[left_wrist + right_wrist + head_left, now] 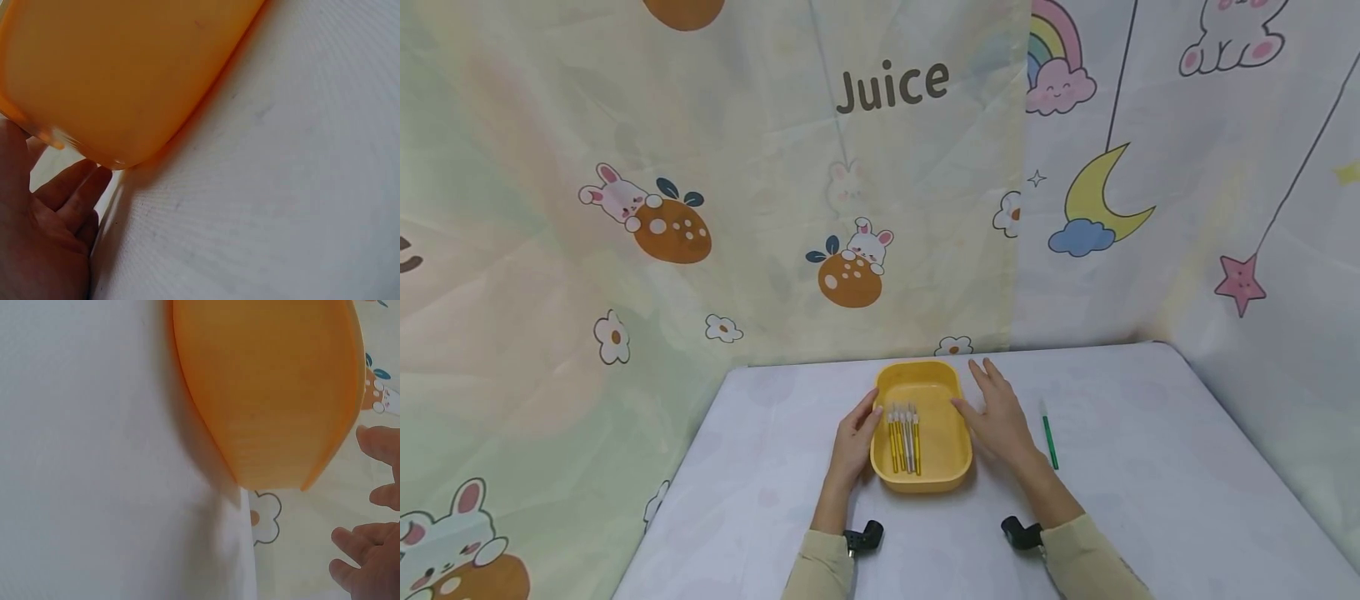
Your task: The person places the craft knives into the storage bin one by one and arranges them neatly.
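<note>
A yellow plastic tray lies on the table in front of me. Several slim yellow and silver sticks with pale tips lie side by side in its left half; they may be pens or brushes. My left hand holds the tray's left side, thumb at the rim and fingers against the outer wall. By the right rim is my right hand, its fingers spread; in the right wrist view they stand apart from the tray wall. To its right lies a slim green stick with a pale tip.
A white cloth covers the table. Printed fabric curtains hang behind the table and along its sides. A black wrist camera is strapped to the left wrist, and another to the right wrist.
</note>
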Demonstrator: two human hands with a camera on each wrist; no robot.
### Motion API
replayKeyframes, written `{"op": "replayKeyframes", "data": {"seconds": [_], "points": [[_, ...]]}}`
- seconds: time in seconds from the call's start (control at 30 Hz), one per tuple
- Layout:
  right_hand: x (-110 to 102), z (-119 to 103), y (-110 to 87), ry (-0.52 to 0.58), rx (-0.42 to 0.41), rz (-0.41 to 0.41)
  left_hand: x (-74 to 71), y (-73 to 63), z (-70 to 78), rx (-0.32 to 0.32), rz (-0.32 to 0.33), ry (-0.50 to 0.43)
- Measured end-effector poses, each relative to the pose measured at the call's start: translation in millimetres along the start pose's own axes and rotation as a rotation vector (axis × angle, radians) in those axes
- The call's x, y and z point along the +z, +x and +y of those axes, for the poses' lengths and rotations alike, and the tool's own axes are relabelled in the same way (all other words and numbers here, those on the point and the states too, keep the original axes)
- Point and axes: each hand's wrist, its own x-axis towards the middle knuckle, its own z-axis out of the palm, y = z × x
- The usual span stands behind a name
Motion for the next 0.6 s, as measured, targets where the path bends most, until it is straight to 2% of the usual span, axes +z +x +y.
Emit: {"op": "replayKeyframes", "data": {"seconds": [0.37,0.6], "points": [[-13,18,3.6,0.002,0.048,-0.006,0.9,-0.1,1.2,-0.007,0.003,0.013],[-18,28,6.2,-0.008,0.047,0.004,0.4,-1.7,0.7,0.001,0.001,0.015]]}}
